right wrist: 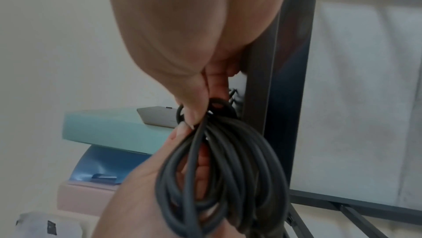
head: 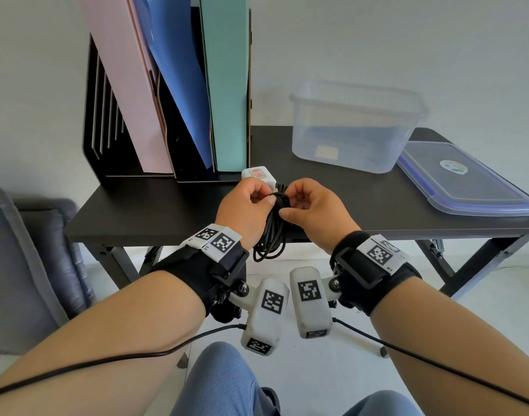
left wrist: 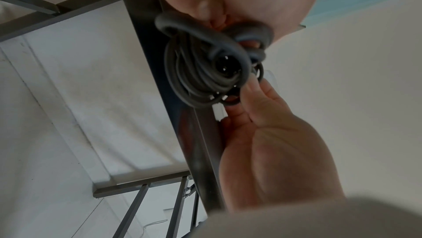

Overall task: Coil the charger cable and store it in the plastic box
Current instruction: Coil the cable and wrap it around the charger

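The black charger cable (head: 270,235) is wound into a bundle of several loops that hangs over the front edge of the black table (head: 155,205). My left hand (head: 251,202) grips the top of the bundle, thumb across it. From the right, my right hand (head: 302,205) pinches the same spot with thumb and forefinger. The white charger block (head: 258,175) lies on the table just behind my left hand. In the left wrist view the loops (left wrist: 200,76) hang between my left hand (left wrist: 239,7) and right hand (left wrist: 262,115). The right wrist view shows my right hand (right wrist: 194,112) pinching the cable (right wrist: 228,160).
The clear plastic box (head: 359,88) stands open at the back right of the table, its blue-rimmed lid (head: 467,181) flat beside it. A black file rack (head: 107,130) with pink, blue and teal folders fills the back left. A grey chair (head: 23,250) stands at the left.
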